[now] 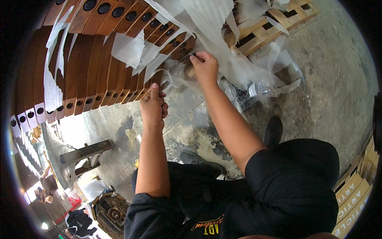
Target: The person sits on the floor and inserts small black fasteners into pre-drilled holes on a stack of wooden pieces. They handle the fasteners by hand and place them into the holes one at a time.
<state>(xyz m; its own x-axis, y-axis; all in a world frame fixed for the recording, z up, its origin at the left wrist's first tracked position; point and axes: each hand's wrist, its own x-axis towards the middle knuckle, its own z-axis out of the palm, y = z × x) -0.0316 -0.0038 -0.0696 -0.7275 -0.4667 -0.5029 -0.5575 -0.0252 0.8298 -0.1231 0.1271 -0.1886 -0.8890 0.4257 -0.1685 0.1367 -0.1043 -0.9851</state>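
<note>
A row of brown wooden frame pieces [95, 67] stands side by side at the upper left, with black round pads [117, 12] on their end faces. My right hand [205, 67] reaches to the far end of the row. Its thumb and index finger pinch a small dark piece [194, 54], too small to name surely. My left hand [152, 107] is at the row's near corner, thumb up against the last wooden piece and fingers curled. Whatever lies within those fingers is hidden. White foam sheet [129, 47] hangs between and over the pieces.
Loose foam wrap and clear plastic [254, 89] lie right of the row, by a wooden pallet [266, 34]. A dark bench-like stand [87, 151] is at left. Cartons [352, 199] sit lower right. Another person [45, 189] is at the far lower left.
</note>
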